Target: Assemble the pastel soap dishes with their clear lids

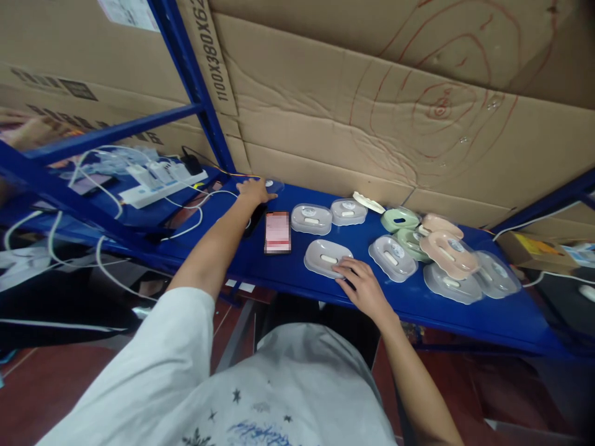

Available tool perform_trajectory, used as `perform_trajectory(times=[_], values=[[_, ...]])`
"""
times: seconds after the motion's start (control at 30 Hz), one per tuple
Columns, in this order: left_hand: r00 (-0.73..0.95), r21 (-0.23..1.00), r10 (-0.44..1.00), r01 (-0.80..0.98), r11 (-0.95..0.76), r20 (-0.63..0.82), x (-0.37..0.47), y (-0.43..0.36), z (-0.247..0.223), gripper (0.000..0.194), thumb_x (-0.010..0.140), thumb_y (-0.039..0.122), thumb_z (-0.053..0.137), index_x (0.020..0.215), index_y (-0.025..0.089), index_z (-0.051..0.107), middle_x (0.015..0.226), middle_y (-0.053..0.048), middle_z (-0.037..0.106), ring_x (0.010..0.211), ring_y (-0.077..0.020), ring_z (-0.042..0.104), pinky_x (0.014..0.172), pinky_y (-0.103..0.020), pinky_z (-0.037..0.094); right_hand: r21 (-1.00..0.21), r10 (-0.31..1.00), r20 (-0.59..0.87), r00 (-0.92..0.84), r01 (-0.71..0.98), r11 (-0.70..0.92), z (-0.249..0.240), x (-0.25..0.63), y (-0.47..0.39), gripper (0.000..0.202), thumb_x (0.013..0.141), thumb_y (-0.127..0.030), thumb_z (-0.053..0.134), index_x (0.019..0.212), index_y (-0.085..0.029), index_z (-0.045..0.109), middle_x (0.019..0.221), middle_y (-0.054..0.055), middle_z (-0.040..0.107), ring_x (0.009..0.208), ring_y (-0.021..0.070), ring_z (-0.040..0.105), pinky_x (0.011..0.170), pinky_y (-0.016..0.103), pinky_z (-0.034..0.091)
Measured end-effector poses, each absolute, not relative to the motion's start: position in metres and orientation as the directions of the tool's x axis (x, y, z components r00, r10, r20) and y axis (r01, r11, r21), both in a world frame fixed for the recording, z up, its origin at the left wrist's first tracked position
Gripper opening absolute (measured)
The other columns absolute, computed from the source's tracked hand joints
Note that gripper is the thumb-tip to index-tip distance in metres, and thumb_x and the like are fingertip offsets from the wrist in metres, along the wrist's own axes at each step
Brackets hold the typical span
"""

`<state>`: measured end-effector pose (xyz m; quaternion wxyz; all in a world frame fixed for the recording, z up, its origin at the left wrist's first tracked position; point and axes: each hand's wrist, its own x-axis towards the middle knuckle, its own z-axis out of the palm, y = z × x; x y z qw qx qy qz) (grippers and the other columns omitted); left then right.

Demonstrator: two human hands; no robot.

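My right hand (360, 282) touches the right edge of a translucent grey oval case (320, 254) with a white bar in its middle, near the front edge of the blue table (297, 272). Its thumb and fingers are apart at the rim. My left hand (253, 191) reaches to the table's back edge, fingers spread, beside a small clear item with a round label (274, 185). A phone (277, 233) with a lit pink screen lies between my arms. Two more grey cases (311, 219) (348, 211) stand behind it.
At right are a grey case (393, 257), green cases (400, 219), pink cases (449, 254) and further grey ones. A white power strip (162, 189) with chargers and cables is at left, behind a blue frame post. Cardboard (325, 93) walls the back. Another person's hand (35, 130) shows far left.
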<state>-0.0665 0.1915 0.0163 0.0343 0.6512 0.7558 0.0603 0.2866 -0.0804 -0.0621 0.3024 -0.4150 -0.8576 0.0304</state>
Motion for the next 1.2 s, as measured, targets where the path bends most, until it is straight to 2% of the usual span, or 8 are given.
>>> perform_trajectory(times=[0.07,0.2,0.3,0.4,0.63,0.8,1.0,1.2], values=[[-0.159,0.124,0.987,0.98,0.157,0.008,-0.064,0.192,0.015,0.076,0.088,0.057,0.073,0.147,0.011,0.058,0.149,-0.03,0.06,0.139,-0.0491,0.054,0.114,-0.067,0.037,-0.299,0.738,0.491,-0.463,0.706,0.642,-0.062,0.287,-0.081,0.032,0.108,-0.03,0.059,0.138,-0.025,0.069,0.133,0.011,0.072,0.136,0.0277,0.062,0.114,0.05,0.052],[-0.078,0.175,0.956,0.984,0.029,0.281,-0.06,0.159,0.017,0.065,0.097,0.053,0.066,0.147,0.012,0.056,0.153,-0.027,0.057,0.148,-0.0471,0.045,0.121,-0.077,0.017,-0.297,0.737,0.505,-0.45,0.711,0.638,-0.061,0.288,-0.081,0.033,0.108,-0.031,0.059,0.14,-0.027,0.068,0.133,0.008,0.073,0.137,0.0275,0.062,0.121,0.053,0.045],[0.226,0.334,0.901,0.873,-0.356,0.37,-0.051,0.108,0.017,0.063,0.096,0.05,0.07,0.149,0.019,0.055,0.153,-0.017,0.06,0.145,-0.038,0.052,0.125,-0.065,0.028,-0.318,0.748,0.516,-0.417,0.718,0.619,-0.059,0.289,-0.081,0.051,0.108,-0.036,0.061,0.157,-0.029,0.053,0.149,0.01,0.065,0.146,0.0292,0.054,0.126,0.055,0.041],[0.633,0.495,0.687,0.496,-0.714,0.357,-0.03,0.05,0.006,0.066,0.091,0.051,0.077,0.148,0.023,0.057,0.155,-0.011,0.06,0.148,-0.0304,0.053,0.127,-0.049,0.038,-0.348,0.762,0.568,-0.312,0.747,0.566,-0.059,0.29,-0.082,0.084,0.104,-0.044,0.066,0.173,-0.028,0.022,0.172,0.017,0.037,0.16,0.0337,0.037,0.127,0.058,0.039],[0.694,0.596,0.646,0.384,-0.705,0.317,0.016,0.001,-0.036,0.069,0.094,0.037,0.076,0.158,0.028,0.052,0.173,-0.011,0.036,0.161,-0.0333,0.036,0.132,-0.053,0.034,-0.264,0.761,0.518,-0.392,0.772,0.578,-0.065,0.289,-0.08,0.085,0.108,-0.042,0.058,0.175,-0.035,0.007,0.179,0.012,0.023,0.166,0.0336,0.021,0.13,0.06,0.034],[0.639,0.501,0.646,0.431,-0.751,0.418,0.024,0.001,-0.046,0.057,0.101,0.037,0.07,0.156,0.032,0.057,0.177,-0.009,0.025,0.165,-0.0364,0.026,0.133,-0.058,0.029,-0.27,0.811,0.475,-0.343,0.82,0.505,-0.066,0.288,-0.078,0.072,0.11,-0.041,0.052,0.174,-0.032,0.019,0.173,0.013,0.038,0.158,0.0336,0.039,0.126,0.058,0.041],[0.586,0.443,0.607,0.416,-0.794,0.536,0.029,-0.009,-0.057,0.05,0.106,0.032,0.063,0.156,0.033,0.057,0.165,-0.011,0.045,0.155,-0.0309,0.043,0.127,-0.057,0.04,-0.208,0.761,0.575,-0.302,0.845,0.492,-0.069,0.288,-0.079,0.058,0.108,-0.037,0.058,0.165,-0.028,0.047,0.161,0.016,0.053,0.146,0.0336,0.054,0.12,0.054,0.049],[0.603,0.366,0.573,0.441,-0.819,0.555,0.032,-0.008,-0.063,0.055,0.106,0.034,0.064,0.159,0.032,0.052,0.167,-0.013,0.043,0.157,-0.0333,0.041,0.127,-0.06,0.042,-0.243,0.746,0.607,-0.275,0.829,0.503,-0.075,0.29,-0.076,0.053,0.109,-0.032,0.055,0.162,-0.028,0.051,0.16,0.015,0.054,0.146,0.0312,0.055,0.121,0.052,0.05]])
